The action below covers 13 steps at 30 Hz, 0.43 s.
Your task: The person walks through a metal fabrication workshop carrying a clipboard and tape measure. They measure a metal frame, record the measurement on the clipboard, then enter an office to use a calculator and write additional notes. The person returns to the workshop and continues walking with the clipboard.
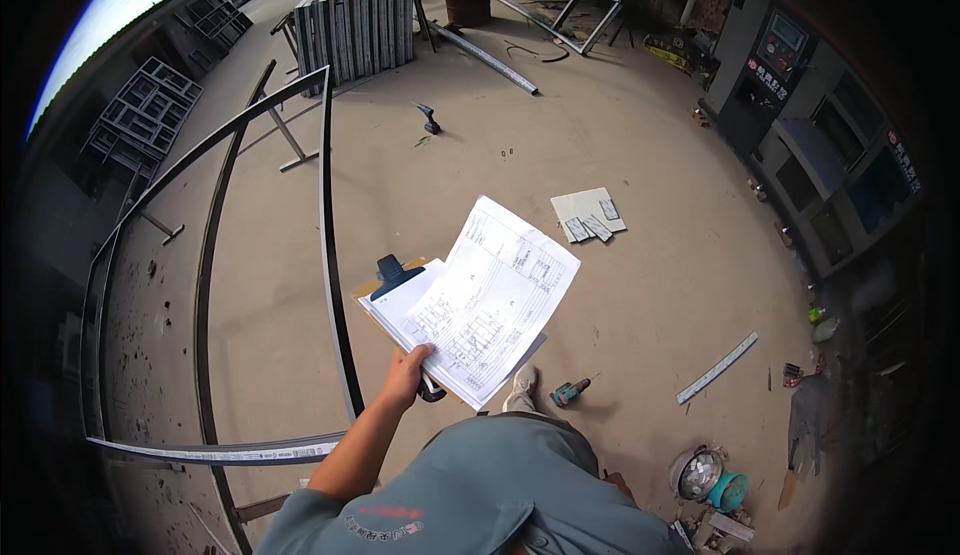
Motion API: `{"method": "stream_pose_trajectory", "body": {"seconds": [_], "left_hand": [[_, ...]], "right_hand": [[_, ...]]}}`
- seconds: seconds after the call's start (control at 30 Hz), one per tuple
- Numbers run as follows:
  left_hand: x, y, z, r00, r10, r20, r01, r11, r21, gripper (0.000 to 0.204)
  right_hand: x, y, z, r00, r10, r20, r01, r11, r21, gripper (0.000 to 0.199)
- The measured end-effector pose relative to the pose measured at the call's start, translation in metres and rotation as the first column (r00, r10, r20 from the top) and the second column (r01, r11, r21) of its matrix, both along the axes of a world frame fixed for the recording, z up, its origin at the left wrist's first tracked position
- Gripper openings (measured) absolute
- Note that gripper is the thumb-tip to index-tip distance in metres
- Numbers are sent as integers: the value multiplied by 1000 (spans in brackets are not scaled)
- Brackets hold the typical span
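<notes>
My left hand grips the lower left edge of a clipboard, thumb on top and fingers underneath. The board has a brown back and a dark clip. Printed sheets with drawings and tables lie over it, and one large white sheet spreads out past the board to the right. Only a small part of my right hand shows, low beside my shirt; its fingers are hidden.
A long dark metal frame stands on supports at left. On the floor lie a teal power drill, a blue drill, cardboard with profile pieces and a white strip. Bundled profiles stand behind; a grey machine at right.
</notes>
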State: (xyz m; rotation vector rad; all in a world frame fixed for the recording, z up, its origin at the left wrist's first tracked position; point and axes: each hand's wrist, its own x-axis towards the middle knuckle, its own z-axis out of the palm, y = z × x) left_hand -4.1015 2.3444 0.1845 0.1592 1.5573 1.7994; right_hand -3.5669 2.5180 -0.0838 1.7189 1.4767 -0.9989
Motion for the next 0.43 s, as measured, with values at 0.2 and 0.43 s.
{"method": "stream_pose_trajectory", "body": {"seconds": [0.2,0.43], "left_hand": [[-94,67,1,983,184,15,-184,983,-8,52],[-206,138,-21,951,308,-2,-308,951,12,57]], "right_hand": [[-206,265,41,969,161,-188,-91,937,337,20],[-423,442,92,774,359,-522,-20,837,547,13]]}}
